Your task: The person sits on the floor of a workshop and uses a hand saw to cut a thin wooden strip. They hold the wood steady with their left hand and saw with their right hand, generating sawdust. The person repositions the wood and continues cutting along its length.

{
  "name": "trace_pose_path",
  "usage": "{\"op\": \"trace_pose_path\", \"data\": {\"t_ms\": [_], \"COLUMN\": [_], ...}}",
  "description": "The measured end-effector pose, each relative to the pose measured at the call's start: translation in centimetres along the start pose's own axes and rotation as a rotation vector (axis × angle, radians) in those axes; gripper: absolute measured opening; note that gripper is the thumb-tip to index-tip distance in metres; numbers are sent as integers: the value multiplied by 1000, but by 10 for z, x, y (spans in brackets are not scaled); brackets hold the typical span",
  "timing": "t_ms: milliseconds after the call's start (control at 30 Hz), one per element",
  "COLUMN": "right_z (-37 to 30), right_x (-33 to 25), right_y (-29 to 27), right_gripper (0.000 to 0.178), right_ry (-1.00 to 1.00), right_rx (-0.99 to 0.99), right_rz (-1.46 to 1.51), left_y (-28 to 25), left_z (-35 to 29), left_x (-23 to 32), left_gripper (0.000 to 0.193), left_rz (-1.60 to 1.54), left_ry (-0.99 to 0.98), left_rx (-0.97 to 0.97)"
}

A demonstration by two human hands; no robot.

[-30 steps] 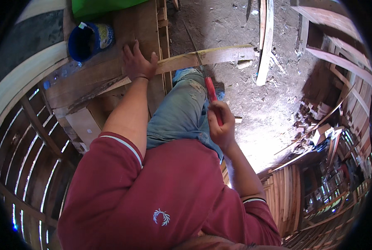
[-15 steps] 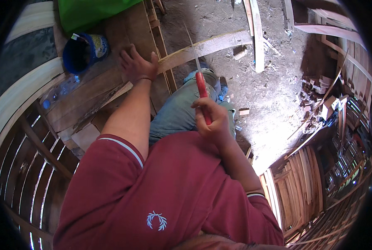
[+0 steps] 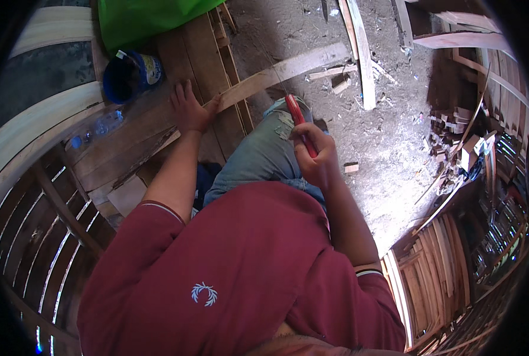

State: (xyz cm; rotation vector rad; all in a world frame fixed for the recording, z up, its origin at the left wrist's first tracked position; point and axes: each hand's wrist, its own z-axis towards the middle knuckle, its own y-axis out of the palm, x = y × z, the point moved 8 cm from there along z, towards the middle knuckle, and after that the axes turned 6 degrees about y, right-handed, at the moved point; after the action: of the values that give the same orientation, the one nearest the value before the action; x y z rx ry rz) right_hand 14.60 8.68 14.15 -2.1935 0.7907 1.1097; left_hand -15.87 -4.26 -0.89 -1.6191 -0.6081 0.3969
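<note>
My right hand (image 3: 316, 155) is closed round the red handle (image 3: 302, 126) of a handsaw. Its thin blade, seen nearly edge-on, crosses a pale, slightly curved plank (image 3: 305, 64). The plank's left end rests on a wooden bench (image 3: 208, 50), and its far end reaches out over the dirt floor. My left hand (image 3: 191, 110) lies spread on the bench, its thumb against the plank's near end. Below the plank, my jeans-clad leg (image 3: 255, 142) is bent, the knee close to the saw.
On the bench stand a blue bucket (image 3: 125, 77), a clear plastic bottle (image 3: 105, 123) and a green sheet (image 3: 152, 21). A long pale board (image 3: 364, 65) lies beyond the plank's far end. Wood scraps (image 3: 454, 127) are heaped at right, near stacked boards (image 3: 433, 267).
My right hand and the saw have moved forward along the cut. The plank's far end has shifted off the pale board, showing a wood strip on the floor. The view has shifted slightly.
</note>
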Motion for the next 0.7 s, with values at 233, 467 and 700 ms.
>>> {"op": "trace_pose_path", "data": {"t_ms": [233, 467, 700], "right_z": [10, 8, -15], "right_x": [24, 19, 15], "right_y": [-11, -14, -30], "right_gripper": [18, 20, 24], "right_ry": [-20, 30, 256], "right_rx": [-14, -48, -110], "right_rz": [87, 113, 123], "left_y": [3, 8, 6], "left_z": [0, 4, 5], "left_x": [2, 0, -4], "left_gripper": [103, 104, 115], "left_rz": [9, -66, 5], "left_ry": [-11, -32, -32], "left_rx": [-31, -14, -84]}}
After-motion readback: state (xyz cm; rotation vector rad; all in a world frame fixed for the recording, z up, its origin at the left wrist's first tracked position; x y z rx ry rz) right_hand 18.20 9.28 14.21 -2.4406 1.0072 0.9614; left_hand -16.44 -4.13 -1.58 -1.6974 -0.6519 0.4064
